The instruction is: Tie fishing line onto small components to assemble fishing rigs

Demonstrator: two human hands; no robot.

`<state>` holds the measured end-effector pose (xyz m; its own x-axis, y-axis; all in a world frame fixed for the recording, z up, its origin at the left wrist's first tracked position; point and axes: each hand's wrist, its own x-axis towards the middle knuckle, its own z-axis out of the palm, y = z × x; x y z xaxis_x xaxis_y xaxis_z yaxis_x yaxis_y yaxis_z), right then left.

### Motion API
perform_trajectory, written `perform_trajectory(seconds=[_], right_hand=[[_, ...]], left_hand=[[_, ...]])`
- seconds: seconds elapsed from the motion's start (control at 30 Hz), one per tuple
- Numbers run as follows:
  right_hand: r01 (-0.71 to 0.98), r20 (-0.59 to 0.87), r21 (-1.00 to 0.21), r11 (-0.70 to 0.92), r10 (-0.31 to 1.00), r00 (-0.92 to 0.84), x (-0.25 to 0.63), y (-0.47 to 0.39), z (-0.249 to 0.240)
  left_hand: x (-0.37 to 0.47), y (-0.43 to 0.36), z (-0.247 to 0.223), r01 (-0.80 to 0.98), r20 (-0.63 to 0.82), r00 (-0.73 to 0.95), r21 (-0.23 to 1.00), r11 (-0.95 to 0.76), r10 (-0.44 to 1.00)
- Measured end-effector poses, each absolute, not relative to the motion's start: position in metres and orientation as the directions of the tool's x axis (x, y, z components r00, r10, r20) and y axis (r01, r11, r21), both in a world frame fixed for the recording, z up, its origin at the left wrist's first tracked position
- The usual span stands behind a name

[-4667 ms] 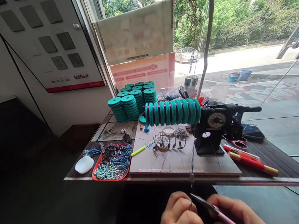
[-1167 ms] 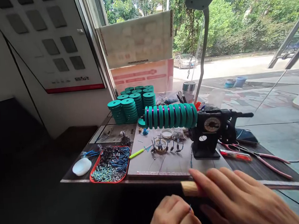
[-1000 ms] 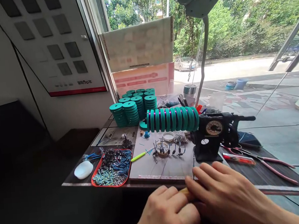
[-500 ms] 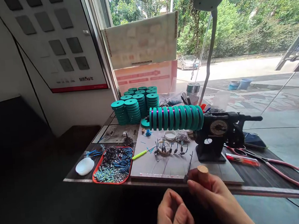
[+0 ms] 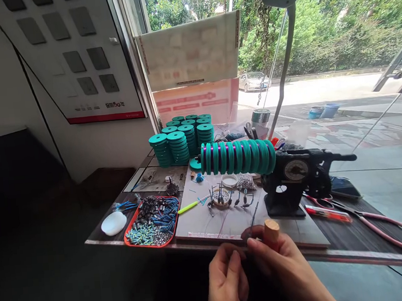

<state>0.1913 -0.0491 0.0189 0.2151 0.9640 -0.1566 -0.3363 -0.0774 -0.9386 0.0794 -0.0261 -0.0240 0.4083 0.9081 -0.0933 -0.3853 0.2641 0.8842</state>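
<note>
My right hand (image 5: 280, 255) is closed in front of the board's near edge. In its grip is a short round wooden handle (image 5: 271, 227), pale on top and reddish below; the rest of that tool is hidden. From its thumb and forefinger rises a thin dark stem, coiled low down (image 5: 252, 220). Close by on the left, my left hand (image 5: 228, 276) has thumb and forefinger pinched together, and what they hold, if anything, is too small to see. Beyond the hands, several small dark stemmed pieces (image 5: 238, 202) stand around a round dish of beads (image 5: 220, 196).
A black winder (image 5: 283, 199) carries a row of teal spools (image 5: 238, 157). More teal spools (image 5: 178, 147) are stacked behind. An orange-rimmed tray (image 5: 178, 203) of small parts, a white lid (image 5: 114, 223), a yellow-green hook tool (image 5: 188, 207) and pink-handled pliers (image 5: 385, 235) lie around.
My left hand has moved up a little, closer to the right hand's fingertips. My right hand has shifted slightly left and up, still gripping the wooden handle.
</note>
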Motion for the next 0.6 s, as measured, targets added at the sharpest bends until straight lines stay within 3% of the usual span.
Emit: perform_trajectory(seconds=[0.6], right_hand=[[-0.438,-0.116,-0.898,0.053,0.929,0.352,0.206,-0.037,0.028]], left_hand=[[0.072,-0.032,0.000,-0.061,-0.090,0.496,0.989,0.138,0.864]])
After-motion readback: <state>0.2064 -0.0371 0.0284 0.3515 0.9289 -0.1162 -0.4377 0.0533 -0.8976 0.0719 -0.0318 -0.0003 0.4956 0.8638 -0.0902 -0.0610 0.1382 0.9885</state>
